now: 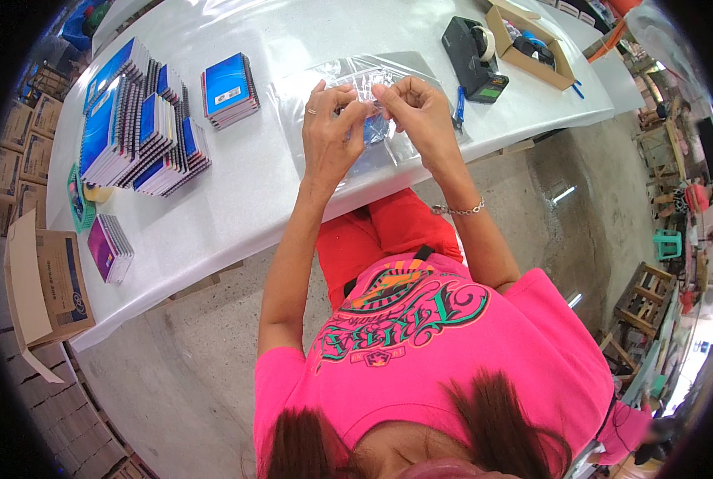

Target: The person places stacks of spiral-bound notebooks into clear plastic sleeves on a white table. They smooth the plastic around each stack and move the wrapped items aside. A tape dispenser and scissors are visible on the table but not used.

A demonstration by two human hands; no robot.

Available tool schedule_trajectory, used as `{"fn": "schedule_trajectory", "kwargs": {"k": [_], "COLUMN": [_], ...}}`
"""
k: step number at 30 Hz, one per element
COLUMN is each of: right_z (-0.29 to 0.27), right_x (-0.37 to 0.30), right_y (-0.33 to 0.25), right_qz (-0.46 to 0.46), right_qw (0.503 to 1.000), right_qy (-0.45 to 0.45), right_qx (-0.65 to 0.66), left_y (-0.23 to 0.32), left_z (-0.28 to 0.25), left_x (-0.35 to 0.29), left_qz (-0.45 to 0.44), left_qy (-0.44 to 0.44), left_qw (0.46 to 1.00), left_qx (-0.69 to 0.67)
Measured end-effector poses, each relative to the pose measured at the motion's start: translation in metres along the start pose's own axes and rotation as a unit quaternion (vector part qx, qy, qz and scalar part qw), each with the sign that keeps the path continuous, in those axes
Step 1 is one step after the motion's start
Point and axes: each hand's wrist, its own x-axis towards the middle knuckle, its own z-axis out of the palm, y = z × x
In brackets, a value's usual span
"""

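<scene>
Both bare hands are closed in a pinch on one clear plastic film (296, 120): the left hand (332, 136), with one ring (311, 111), and the right hand (420, 116), its wrist in one chain bracelet (464, 210), nearly meet at the fingertips. The film lies spread at the near edge of the white-covered table (228, 184), over a blue item (376, 150) partly hidden below the hands. One spiral notebook stack (228, 88) stands to the left, a white label on its blue top cover; farther left is a cluster of blue spiral notebooks (141, 120), several piles too overlapped to count. One small purple notebook stack (110, 247) sits near the corner, beside one open carton (57, 279) with dark printing. To the right are one black tape dispenser (468, 68), one blue pen-like tool (460, 104) and one open cardboard box (564, 72) of mixed items. Dark and green lettering covers the pink shirt (452, 359).
</scene>
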Motion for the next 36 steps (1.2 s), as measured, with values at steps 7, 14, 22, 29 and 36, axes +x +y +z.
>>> {"fn": "schedule_trajectory", "kwargs": {"k": [7,14,22,29,36], "right_z": [0.001,0.005,0.014,0.014,-0.018], "right_x": [0.003,-0.001,-0.014,-0.011,-0.022], "right_y": [0.001,0.014,0.04,0.056,0.096], "right_qz": [0.018,0.011,-0.019,-0.067,-0.093], "right_qw": [0.999,0.999,0.995,0.987,0.94], "right_qy": [0.002,0.025,0.085,0.116,0.051], "right_qx": [-0.042,-0.026,0.055,-0.085,-0.323], "left_y": [-0.002,-0.001,0.022,0.018,0.009], "left_z": [0.0,-0.003,-0.027,-0.026,-0.023], "left_x": [-0.003,-0.002,0.005,0.01,0.048], "left_qz": [0.022,0.005,-0.013,-0.033,-0.152], "left_qy": [-0.005,-0.04,-0.144,-0.163,-0.254], "left_qw": [0.999,0.997,0.976,0.978,0.955], "left_qx": [0.031,0.06,0.165,0.124,-0.007]}}
